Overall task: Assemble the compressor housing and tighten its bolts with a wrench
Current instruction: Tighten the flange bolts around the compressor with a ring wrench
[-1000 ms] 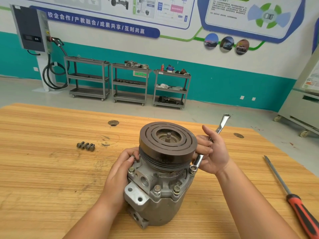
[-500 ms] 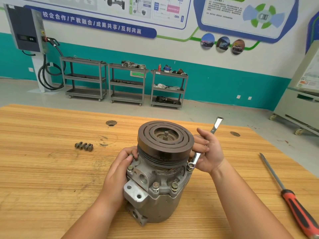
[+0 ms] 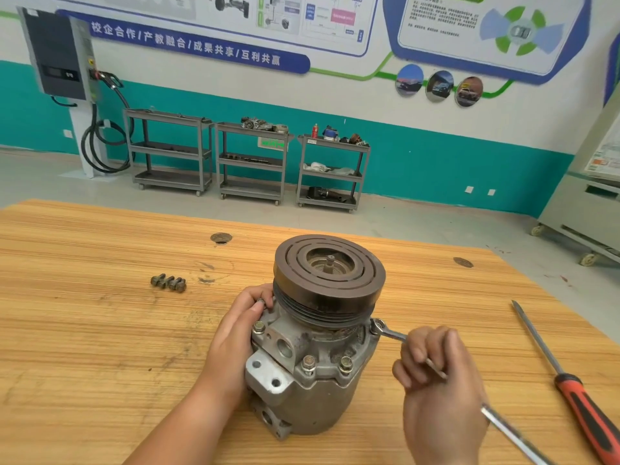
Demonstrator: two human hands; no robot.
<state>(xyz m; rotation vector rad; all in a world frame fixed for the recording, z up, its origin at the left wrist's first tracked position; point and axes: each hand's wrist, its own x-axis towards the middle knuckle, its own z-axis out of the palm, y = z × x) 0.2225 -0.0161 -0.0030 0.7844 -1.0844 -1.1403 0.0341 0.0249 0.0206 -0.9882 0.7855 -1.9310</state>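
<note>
Compressor [image 3: 315, 391] stands upright near the middle of the table [image 3: 84, 347], close to me, with its dark grooved pulley [image 3: 328, 273] on top. My left hand [image 3: 235, 344] grips its left side just under the pulley, fingers curled against the flange and fingertips touching it next to a bolt head. My right hand [image 3: 436, 380] is closed round the wrench [image 3: 391, 334]. The wrench's head sits on the bolt at the right edge of the flange, and its shank runs down and to the right through my fist and out past my wrist. My hands are apart, one on each side of the body. The housing is grey cast metal, worn and stained, with a round port and a lug plate with holes on its front left. Flange bolts [image 3: 308, 362] show around the joint, two at the front and one at the left. A threaded shaft stub stands in the pulley's centre. A few loose bolts [image 3: 168, 282] lie together on the wood well to the left. A screwdriver [image 3: 577, 397] with a red and black handle lies well to the right, tip pointing away from me. Beyond the table, three grey carts [image 3: 251, 162] stand by the teal wall, with a charger [image 3: 57, 52] mounted at the far left.
</note>
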